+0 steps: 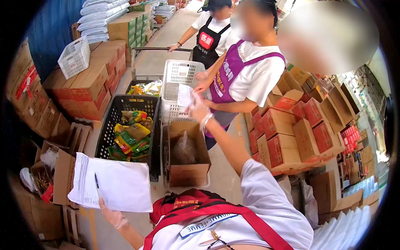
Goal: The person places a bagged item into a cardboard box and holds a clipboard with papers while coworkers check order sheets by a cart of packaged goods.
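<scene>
My left hand (111,216), gloved, lower left of frame, fingers closed on the bottom edge of a sheaf of papers (114,183) with a pen (96,183) lying against the sheet. Papers are tilted up in front of me, covering part of the black crate (109,125).

My right hand (199,110) is stretched out to frame centre, fingers pinched on a small paper slip (184,96). A co-worker's hand (201,86) in the purple apron is at the same slip, just above mine. Slip sits in front of the white basket (179,75).

Black crate left of centre holds colourful snack packets (131,137). Further up, a second dark crate with more packets (146,88). Just right of the black crate, an open cardboard box (187,166) with a clear bag (184,148) inside, directly under my right forearm.

Second co-worker in a black apron (208,41) top centre, hand on a trolley handle (156,49).

Stacked cartons (89,79) upper left with a white basket on top (75,56); red-printed cartons (291,129) at right. White sacks (100,14) top left. Floor is concrete aisle.
</scene>
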Action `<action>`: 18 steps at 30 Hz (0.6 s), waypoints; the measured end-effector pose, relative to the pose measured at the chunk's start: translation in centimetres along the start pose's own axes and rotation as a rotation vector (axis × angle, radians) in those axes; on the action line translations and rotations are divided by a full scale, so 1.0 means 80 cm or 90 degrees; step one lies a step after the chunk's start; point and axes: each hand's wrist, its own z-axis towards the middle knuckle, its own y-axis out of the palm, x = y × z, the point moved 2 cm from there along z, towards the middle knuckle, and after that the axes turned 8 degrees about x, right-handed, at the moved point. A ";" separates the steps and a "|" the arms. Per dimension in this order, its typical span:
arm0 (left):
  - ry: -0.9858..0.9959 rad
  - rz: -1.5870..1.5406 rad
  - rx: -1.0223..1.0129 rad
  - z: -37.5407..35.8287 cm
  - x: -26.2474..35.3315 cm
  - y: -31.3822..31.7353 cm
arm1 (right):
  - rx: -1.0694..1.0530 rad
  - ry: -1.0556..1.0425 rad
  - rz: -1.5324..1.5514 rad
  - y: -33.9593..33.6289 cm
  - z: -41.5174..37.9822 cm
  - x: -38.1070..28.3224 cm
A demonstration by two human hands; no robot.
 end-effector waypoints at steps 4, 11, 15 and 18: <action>-0.018 -0.015 -0.002 0.000 0.004 0.001 | -0.094 -0.028 -0.071 0.095 -0.121 0.128; 0.002 0.011 -0.048 0.018 -0.006 0.003 | -0.319 0.250 -0.226 0.118 -0.256 0.213; 0.011 0.024 -0.052 0.017 -0.006 0.019 | -0.225 0.198 -0.219 0.114 -0.297 0.215; -0.102 -0.032 -0.039 0.011 -0.008 0.026 | -0.189 0.184 -0.211 0.117 -0.306 0.217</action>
